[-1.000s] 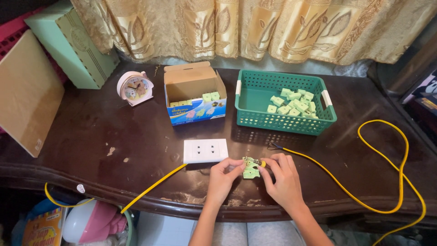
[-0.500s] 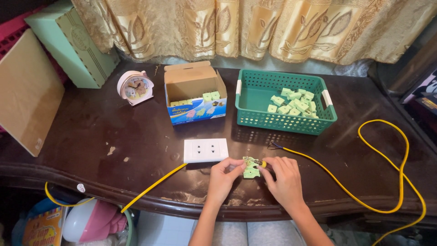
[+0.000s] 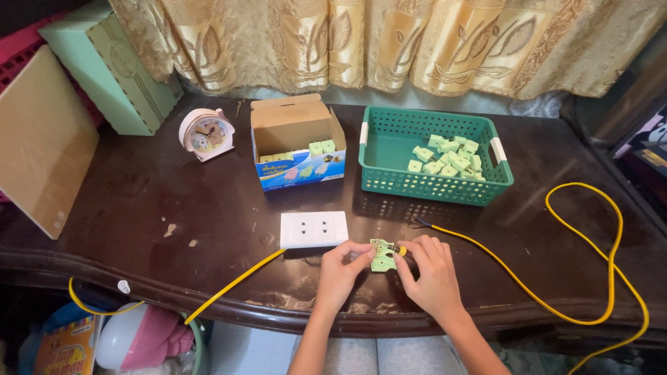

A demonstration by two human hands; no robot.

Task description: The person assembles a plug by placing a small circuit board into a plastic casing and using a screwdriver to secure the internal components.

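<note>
Two hands low in the centre of the frame, both pinched onto one small pale green socket piece (image 3: 381, 256). Left hand (image 3: 340, 272) closed on its left edge with thumb and fingertips; right hand (image 3: 431, 272) closed on its right side, a tiny yellow-handled tool (image 3: 399, 250) caught between the fingers and pressed against the piece. Piece held just above the near edge of the dark wooden table (image 3: 174, 208), a little below centre frame.

Just beside the left hand, up and to the left: white double outlet plate (image 3: 313, 229), lying flat, yellow cable (image 3: 236, 283) running out from under it toward the lower left. Second yellow cable (image 3: 597, 264) looping wide through the right of the frame, bare end (image 3: 417, 222) lying near the right hand, just above it.

Further up, centre right: green plastic basket (image 3: 389, 182) with a heap of pale green pieces (image 3: 448, 156) inside. Left of that, touching distance apart: open cardboard box (image 3: 292, 128) with blue front, a few green pieces at its lip. Upper left: small round clock (image 3: 206, 133), then mint green box (image 3: 111, 69) leaning back, tan board (image 3: 42, 139) at the far left edge. Gold patterned curtain (image 3: 389, 42) across the whole top.
</note>
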